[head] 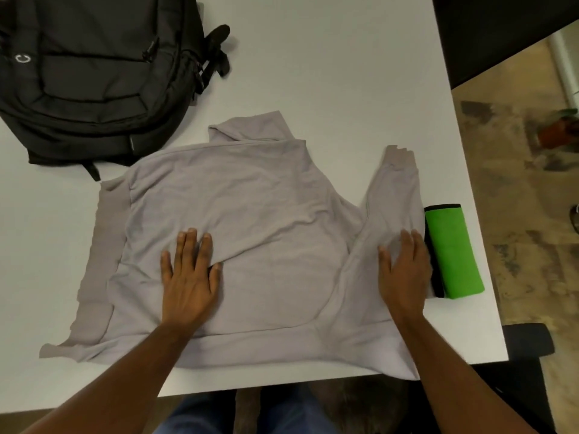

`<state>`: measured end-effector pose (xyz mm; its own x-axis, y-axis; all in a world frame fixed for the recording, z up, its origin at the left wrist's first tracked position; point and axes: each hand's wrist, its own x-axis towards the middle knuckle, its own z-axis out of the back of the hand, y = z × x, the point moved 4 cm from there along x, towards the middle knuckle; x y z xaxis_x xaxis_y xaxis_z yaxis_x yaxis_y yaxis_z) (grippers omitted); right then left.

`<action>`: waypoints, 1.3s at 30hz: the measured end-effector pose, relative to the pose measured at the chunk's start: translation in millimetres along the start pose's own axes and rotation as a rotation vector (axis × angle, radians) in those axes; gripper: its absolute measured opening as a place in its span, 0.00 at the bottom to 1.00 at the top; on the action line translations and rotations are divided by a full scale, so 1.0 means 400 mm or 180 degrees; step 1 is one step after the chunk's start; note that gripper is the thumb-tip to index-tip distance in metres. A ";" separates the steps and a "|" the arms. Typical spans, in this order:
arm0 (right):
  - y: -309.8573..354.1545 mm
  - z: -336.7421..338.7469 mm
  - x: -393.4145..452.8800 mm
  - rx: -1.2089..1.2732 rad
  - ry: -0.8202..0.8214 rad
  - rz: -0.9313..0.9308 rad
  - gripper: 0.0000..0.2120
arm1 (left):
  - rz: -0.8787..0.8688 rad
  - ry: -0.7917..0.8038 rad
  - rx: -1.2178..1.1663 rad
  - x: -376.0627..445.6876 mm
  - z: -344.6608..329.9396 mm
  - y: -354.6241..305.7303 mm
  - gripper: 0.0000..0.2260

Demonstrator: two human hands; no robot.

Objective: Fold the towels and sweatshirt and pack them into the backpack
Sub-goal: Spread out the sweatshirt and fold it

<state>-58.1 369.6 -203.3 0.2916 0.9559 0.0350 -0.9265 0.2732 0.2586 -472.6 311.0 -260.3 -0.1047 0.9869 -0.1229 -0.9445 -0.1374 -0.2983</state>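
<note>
A white desk (344,73) fills most of the view. Right of it lies a mottled brown and tan floor (517,214). A dark panel (501,32) crosses the upper right corner. A black chair armrest (529,343) shows at the desk's near right corner, beside the floor.

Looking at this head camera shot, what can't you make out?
- Backpack: its top and left side are cut off by the frame edge; whether its zips are open is unclear.
- Green towel: its left edge is hidden by the right hand.
- Sweatshirt: patches lie under the left hand and the right hand.
</note>
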 end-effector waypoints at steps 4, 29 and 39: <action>0.044 0.025 0.188 -0.0093 0.0052 -0.0246 0.25 | -0.0112 0.0005 -0.0178 0.028 0.005 -0.036 0.29; 0.357 0.066 -0.268 0.0663 -0.0514 0.2847 0.20 | 0.1017 0.0733 -0.3748 0.139 0.092 -0.211 0.16; 0.276 0.017 0.101 0.1415 0.0156 0.0833 0.12 | 0.0434 0.0315 -0.2377 0.164 0.045 -0.190 0.08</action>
<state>-146.8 437.6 -166.6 0.0424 0.9929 0.1109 -0.7734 -0.0377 0.6328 -413.2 387.7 -228.8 -0.1435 0.9497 -0.2783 -0.4604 -0.3130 -0.8307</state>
